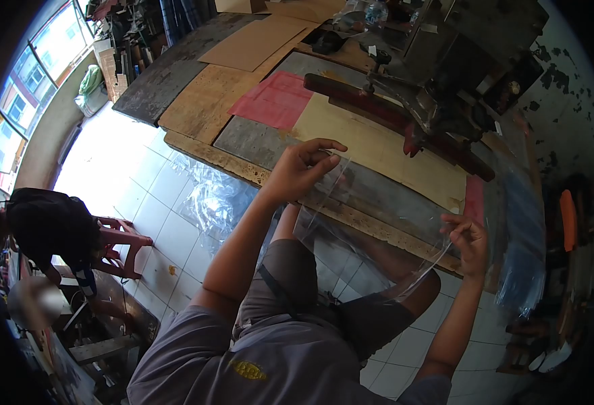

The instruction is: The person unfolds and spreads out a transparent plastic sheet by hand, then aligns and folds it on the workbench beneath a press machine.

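A clear plastic sheet (358,248) hangs between my hands over the front edge of the workbench and my lap. My left hand (304,170) pinches one upper corner between thumb and forefinger. At the other end my right hand (469,241) has its fingers closed on the sheet's edge. In front of both hands lies a cream sheet (371,145) on a grey metal plate (243,140). Pink sheeting (273,100) shows from beneath the cream one. A machine with a long dark-red bar (391,121) stands across the far side of the plate.
Clear plastic is stacked at the right (521,243), and a loose plastic heap (219,202) lies on the floor at left. Brown cardboard (253,42) rests on the bench. Another person (50,226) is at left by a red stool (123,244).
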Demonstrator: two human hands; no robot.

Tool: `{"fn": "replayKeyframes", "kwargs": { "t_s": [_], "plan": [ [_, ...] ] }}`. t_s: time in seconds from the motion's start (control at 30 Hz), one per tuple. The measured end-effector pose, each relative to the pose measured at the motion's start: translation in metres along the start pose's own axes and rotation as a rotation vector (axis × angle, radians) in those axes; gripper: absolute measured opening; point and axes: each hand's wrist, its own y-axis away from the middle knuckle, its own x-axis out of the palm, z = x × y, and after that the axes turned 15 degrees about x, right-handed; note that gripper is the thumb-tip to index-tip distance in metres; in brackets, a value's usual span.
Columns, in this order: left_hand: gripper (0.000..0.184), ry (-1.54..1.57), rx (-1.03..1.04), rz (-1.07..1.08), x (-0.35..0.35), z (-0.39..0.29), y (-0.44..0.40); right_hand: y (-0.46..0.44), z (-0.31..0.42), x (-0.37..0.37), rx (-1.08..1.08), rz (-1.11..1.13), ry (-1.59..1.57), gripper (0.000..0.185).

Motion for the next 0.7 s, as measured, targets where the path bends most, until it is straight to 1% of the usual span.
{"fn": "replayKeyframes", "kwargs": {
  "t_s": [0.2, 0.37, 0.6, 0.7],
  "plan": [
    [0.031, 0.004, -0.019, 0.008, 0.0, -0.002, 0.0, 0.003, -0.006, -0.003, 0.041, 0.007, -0.047, 0.014],
    [0.031, 0.039, -0.042, -0.007, 0.0, 0.0, 0.0, 0.004, -0.01, 0.001, 0.023, -0.007, -0.067, 0.013],
    [0.027, 0.079, -0.029, -0.04, -0.001, 0.015, 0.002, 0.012, 0.003, 0.009, 0.053, -0.084, -0.064, 0.012],
    [0.026, 0.141, -0.018, -0.065, 0.002, 0.011, 0.002, 0.015, 0.01, 0.012, 0.048, -0.118, -0.04, 0.011]
  ]
}}
